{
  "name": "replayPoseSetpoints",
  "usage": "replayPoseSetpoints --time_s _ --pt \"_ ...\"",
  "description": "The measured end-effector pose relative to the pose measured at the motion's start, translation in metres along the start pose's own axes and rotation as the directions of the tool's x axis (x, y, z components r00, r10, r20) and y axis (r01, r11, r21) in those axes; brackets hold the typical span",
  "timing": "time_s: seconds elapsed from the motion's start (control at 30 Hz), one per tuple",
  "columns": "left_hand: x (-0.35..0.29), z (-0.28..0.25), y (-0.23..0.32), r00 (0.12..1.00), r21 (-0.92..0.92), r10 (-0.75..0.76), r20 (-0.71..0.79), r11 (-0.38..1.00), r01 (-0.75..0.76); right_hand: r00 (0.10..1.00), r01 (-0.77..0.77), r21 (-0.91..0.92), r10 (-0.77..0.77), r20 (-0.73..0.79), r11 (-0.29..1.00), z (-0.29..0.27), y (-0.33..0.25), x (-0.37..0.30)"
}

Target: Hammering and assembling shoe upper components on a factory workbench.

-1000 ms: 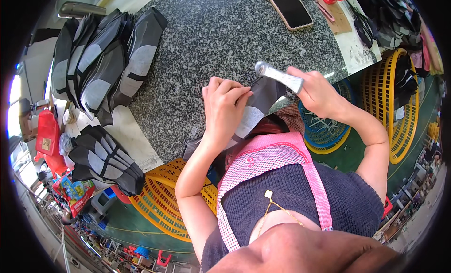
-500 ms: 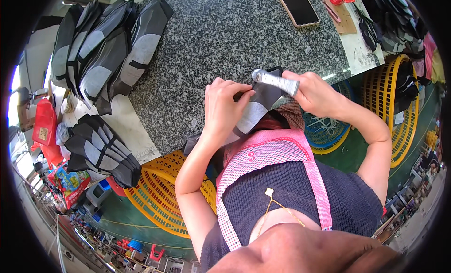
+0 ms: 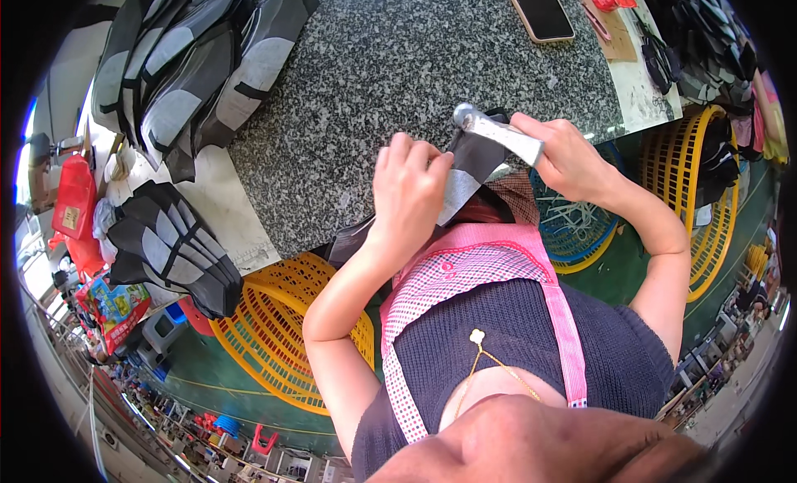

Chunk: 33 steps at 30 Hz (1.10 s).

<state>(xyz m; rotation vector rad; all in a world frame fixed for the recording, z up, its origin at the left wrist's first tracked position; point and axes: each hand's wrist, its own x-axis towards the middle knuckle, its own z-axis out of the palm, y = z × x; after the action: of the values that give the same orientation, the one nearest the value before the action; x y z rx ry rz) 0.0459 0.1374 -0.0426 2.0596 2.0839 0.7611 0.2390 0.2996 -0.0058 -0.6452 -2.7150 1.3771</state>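
A black and grey fabric piece [image 3: 459, 192] lies slanted over the near edge of the stone tabletop, partly behind my left forearm. My left hand [image 3: 408, 188] is closed at its left side, with thumb and forefinger pinching the dark upper part. In my right hand [image 3: 573, 161] is a silver metal tool [image 3: 502, 137] with a rounded knob at its far end. It lies slantwise over the upper end of the fabric piece, the knob pointing up and left. My fingers hide its near end; whether the tool touches the fabric I cannot tell.
Stacks of similar grey-black pieces [image 3: 187, 76] and a smaller fanned bundle [image 3: 174, 250] lie at left. A phone [image 3: 544, 14] rests at the far right, near scissors [image 3: 658, 63]. Yellow baskets [image 3: 274, 350] and a blue basket [image 3: 573, 225] stand below the table edge.
The silver tool and my right hand have shifted slightly right. My left hand has moved slightly right along the fabric piece, fingers still closed. The whole view has shifted a little.
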Motion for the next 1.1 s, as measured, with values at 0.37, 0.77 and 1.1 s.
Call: replayPoseSetpoints --time_s 0.37,0.77,1.1 --pt "-0.022 -0.005 -0.004 0.991 -0.224 -0.129 0.026 0.966 0.131 0.999 -0.013 -0.048 0.015 0.043 0.999 0.011 -0.003 -0.003" --pt "0.008 0.012 -0.011 1.0 -0.222 -0.005 0.023 0.975 0.01 0.97 -0.17 0.071 0.18 -0.164 0.983 -0.006 -0.015 -0.005" --pt "0.021 0.003 -0.011 0.929 -0.496 -0.328 0.174 0.785 0.37 0.983 -0.093 -0.012 0.089 -0.161 0.996 0.002 0.014 0.002"
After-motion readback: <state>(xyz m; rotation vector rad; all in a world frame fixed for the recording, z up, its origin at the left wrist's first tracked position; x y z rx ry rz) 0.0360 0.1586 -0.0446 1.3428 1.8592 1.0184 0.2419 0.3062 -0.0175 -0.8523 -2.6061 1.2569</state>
